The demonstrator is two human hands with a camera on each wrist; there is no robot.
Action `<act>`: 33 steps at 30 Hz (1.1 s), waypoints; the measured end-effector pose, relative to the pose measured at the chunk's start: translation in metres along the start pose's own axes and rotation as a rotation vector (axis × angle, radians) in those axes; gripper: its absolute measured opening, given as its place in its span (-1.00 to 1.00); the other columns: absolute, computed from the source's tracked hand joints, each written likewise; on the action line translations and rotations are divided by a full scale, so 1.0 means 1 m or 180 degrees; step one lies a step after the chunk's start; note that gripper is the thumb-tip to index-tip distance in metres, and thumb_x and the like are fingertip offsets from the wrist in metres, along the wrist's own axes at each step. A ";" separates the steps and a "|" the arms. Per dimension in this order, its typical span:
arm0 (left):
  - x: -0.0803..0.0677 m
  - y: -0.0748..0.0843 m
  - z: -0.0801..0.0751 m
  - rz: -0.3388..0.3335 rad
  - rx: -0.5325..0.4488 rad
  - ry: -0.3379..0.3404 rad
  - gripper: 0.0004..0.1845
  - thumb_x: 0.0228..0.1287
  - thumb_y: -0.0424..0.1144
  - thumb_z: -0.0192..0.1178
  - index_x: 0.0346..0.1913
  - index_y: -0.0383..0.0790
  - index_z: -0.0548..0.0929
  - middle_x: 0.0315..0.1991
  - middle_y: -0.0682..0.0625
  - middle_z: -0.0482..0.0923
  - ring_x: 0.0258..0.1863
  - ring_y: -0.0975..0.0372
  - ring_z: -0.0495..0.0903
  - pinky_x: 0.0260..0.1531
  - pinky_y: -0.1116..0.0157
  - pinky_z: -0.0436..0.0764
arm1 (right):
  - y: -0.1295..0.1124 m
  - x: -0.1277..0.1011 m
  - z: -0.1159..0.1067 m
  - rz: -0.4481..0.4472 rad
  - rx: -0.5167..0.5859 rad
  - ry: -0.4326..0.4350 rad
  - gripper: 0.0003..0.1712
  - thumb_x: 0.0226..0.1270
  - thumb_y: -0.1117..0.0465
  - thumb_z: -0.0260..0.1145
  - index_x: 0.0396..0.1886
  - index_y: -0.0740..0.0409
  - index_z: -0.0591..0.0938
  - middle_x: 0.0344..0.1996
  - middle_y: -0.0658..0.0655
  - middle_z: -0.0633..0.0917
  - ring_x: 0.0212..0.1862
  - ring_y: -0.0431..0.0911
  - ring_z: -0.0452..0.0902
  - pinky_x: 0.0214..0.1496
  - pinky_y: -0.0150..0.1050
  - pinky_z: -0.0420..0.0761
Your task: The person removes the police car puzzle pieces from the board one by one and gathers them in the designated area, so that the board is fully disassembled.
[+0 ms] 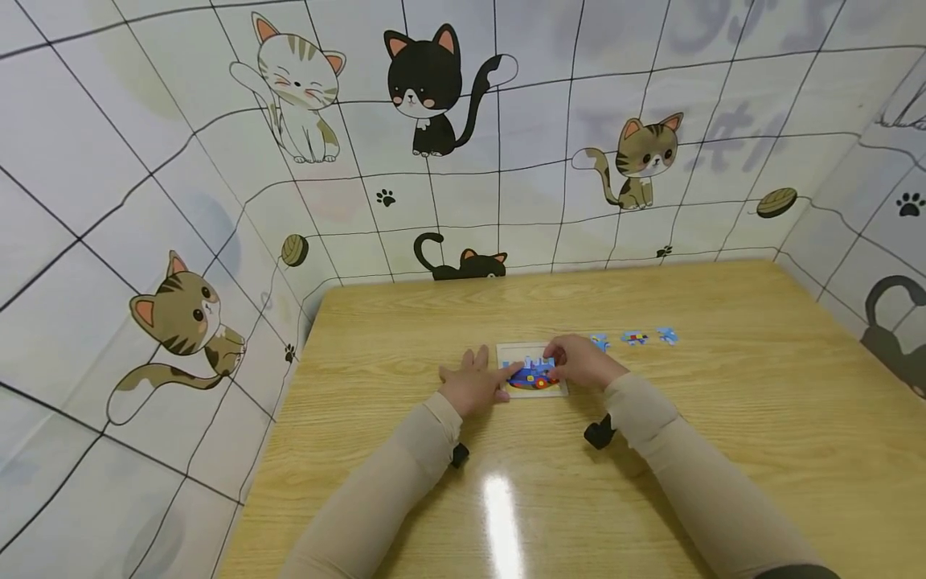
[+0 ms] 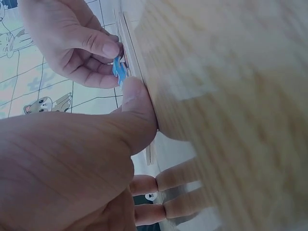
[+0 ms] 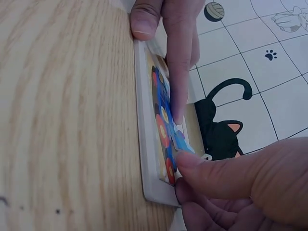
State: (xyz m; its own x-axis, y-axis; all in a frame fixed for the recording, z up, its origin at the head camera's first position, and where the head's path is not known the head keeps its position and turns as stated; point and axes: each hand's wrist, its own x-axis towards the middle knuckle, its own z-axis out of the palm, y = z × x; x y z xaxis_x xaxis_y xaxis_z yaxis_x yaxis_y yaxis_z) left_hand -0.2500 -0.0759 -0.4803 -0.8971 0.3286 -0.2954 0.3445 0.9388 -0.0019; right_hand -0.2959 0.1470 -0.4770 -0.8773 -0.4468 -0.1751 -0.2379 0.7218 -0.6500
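On the wooden table (image 1: 723, 418) lies a small puzzle board (image 1: 531, 376) with a pale frame, and both hands work on it. The left hand (image 1: 473, 386) lies flat at the left edge of the board, fingers straight and a little spread; its thumb (image 2: 137, 103) presses on the board's surface, and in the right wrist view two fingers (image 3: 180, 62) of this hand reach onto the picture. The right hand (image 1: 579, 360) is at the right side of the board, its fingers curled, and it pinches a blue puzzle piece (image 2: 119, 71) between thumb and fingertips, just at the board; the piece touches the blue and red part of the picture that is already in the frame. To the right of the board, near but apart from it, three more loose pieces (image 1: 634, 338) lie in a row on the table. Behind the table stands a wall (image 1: 506, 121) with drawn cats on white tiles.
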 end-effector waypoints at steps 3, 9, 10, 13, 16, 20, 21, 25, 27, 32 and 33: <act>-0.002 0.001 -0.001 0.0004 0.0049 0.0000 -0.36 0.36 0.28 -0.15 0.44 0.64 -0.12 0.51 -0.15 -0.08 0.44 -0.10 0.03 0.00 -0.41 0.34 | 0.000 -0.003 0.001 -0.0085 -0.0052 0.0042 -0.69 0.25 0.35 0.36 -0.02 0.29 0.60 -0.25 0.14 0.66 -0.21 -0.06 0.56 -0.12 -0.12 0.58; -0.003 0.001 -0.001 0.0057 0.0143 0.0026 -0.37 0.38 0.28 -0.18 0.45 0.61 -0.12 0.50 -0.15 -0.06 0.40 -0.09 0.08 -0.04 -0.38 0.39 | -0.003 -0.006 0.003 -0.0142 -0.0126 0.0089 -0.68 0.27 0.42 0.30 0.03 0.35 0.62 -0.14 0.23 0.67 -0.11 0.04 0.62 -0.07 -0.07 0.62; -0.003 0.001 -0.001 0.0067 0.0151 0.0040 -0.37 0.38 0.28 -0.18 0.45 0.61 -0.11 0.49 -0.15 -0.04 0.39 -0.09 0.09 -0.05 -0.38 0.40 | -0.003 -0.007 0.003 -0.0165 -0.0144 0.0100 -0.68 0.27 0.43 0.28 0.04 0.36 0.62 -0.10 0.25 0.66 -0.09 0.06 0.62 -0.06 -0.06 0.63; -0.004 0.001 0.000 0.0075 0.0167 0.0078 -0.37 0.37 0.28 -0.17 0.45 0.61 -0.09 0.46 -0.14 0.00 0.34 -0.06 0.14 -0.07 -0.36 0.42 | -0.002 -0.009 0.004 -0.0205 -0.0251 0.0164 -0.66 0.27 0.46 0.26 0.06 0.35 0.63 -0.02 0.28 0.63 -0.04 0.10 0.61 -0.05 -0.06 0.63; -0.003 0.002 0.000 0.0066 0.0129 0.0069 -0.37 0.37 0.28 -0.16 0.44 0.62 -0.09 0.46 -0.14 0.00 0.32 -0.06 0.14 -0.06 -0.37 0.39 | -0.001 -0.012 0.004 -0.0202 -0.0254 0.0258 -0.66 0.28 0.45 0.28 0.07 0.35 0.63 0.00 0.29 0.62 0.00 0.13 0.60 -0.01 -0.04 0.62; -0.002 0.001 0.001 0.0043 0.0052 0.0013 -0.36 0.36 0.29 -0.15 0.44 0.63 -0.10 0.49 -0.14 -0.05 0.36 -0.08 0.10 -0.02 -0.41 0.34 | 0.002 -0.016 0.002 -0.0224 -0.0172 0.0355 -0.66 0.29 0.44 0.28 0.07 0.35 0.62 0.00 0.30 0.62 0.02 0.16 0.59 0.01 -0.01 0.61; -0.002 0.001 0.001 0.0040 0.0030 -0.0004 -0.36 0.36 0.29 -0.14 0.44 0.63 -0.10 0.50 -0.15 -0.07 0.38 -0.08 0.09 -0.02 -0.42 0.33 | 0.003 -0.017 0.001 -0.0249 -0.0188 0.0379 -0.66 0.29 0.44 0.28 0.07 0.35 0.62 0.00 0.30 0.63 0.01 0.17 0.59 0.01 -0.01 0.61; 0.000 0.000 0.002 0.0021 -0.0029 -0.0041 -0.35 0.36 0.28 -0.15 0.44 0.63 -0.12 0.53 -0.16 -0.12 0.44 -0.10 0.03 0.02 -0.43 0.29 | 0.009 -0.022 -0.005 -0.0330 -0.0247 0.0488 -0.65 0.27 0.46 0.28 0.07 0.36 0.62 0.01 0.30 0.64 0.01 0.18 0.60 0.02 0.01 0.60; 0.000 0.000 0.002 0.0005 -0.0053 -0.0034 -0.35 0.36 0.28 -0.14 0.44 0.64 -0.12 0.54 -0.16 -0.12 0.45 -0.11 0.01 0.04 -0.43 0.28 | 0.013 -0.025 -0.009 -0.0368 -0.0319 0.0552 -0.65 0.27 0.46 0.28 0.06 0.35 0.63 0.00 0.30 0.64 -0.01 0.17 0.60 0.01 0.01 0.60; -0.001 0.001 0.000 0.0006 -0.0094 0.0009 -0.34 0.32 0.28 -0.10 0.43 0.64 -0.07 0.49 -0.15 -0.02 0.39 -0.08 0.10 0.01 -0.43 0.29 | 0.025 -0.032 -0.020 -0.0339 -0.0402 0.0679 -0.67 0.27 0.46 0.27 0.04 0.32 0.64 -0.02 0.30 0.63 -0.04 0.17 0.60 -0.04 0.01 0.61; -0.001 0.001 0.000 0.0014 -0.0093 0.0019 -0.33 0.32 0.28 -0.10 0.43 0.64 -0.07 0.48 -0.15 -0.01 0.37 -0.08 0.11 0.00 -0.43 0.30 | 0.027 -0.034 -0.022 -0.0331 -0.0405 0.0686 -0.67 0.28 0.46 0.27 0.04 0.33 0.64 -0.01 0.31 0.63 -0.03 0.18 0.59 -0.03 0.02 0.61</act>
State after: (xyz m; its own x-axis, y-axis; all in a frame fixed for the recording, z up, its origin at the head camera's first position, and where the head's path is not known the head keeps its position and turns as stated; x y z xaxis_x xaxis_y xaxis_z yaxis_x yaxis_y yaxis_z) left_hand -0.2485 -0.0752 -0.4799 -0.8973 0.3332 -0.2896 0.3403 0.9399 0.0272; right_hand -0.2817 0.1939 -0.4722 -0.9106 -0.4091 0.0581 -0.3699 0.7445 -0.5558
